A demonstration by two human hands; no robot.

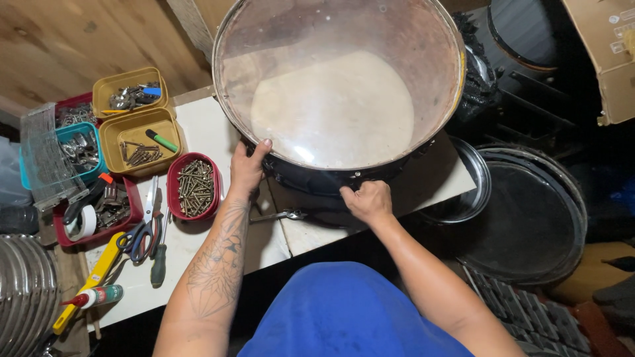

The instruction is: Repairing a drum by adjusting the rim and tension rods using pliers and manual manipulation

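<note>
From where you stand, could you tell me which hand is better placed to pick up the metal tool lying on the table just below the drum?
Probably the right hand: it grips the drum rim just beside the metal tool. The left hand rests higher on the rim.

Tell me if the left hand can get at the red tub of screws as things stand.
Probably yes. The left hand rests on the drum rim, right beside the red tub of screws; the tub is open-topped, with nothing between them. It would have to let go of the drum first.
</note>
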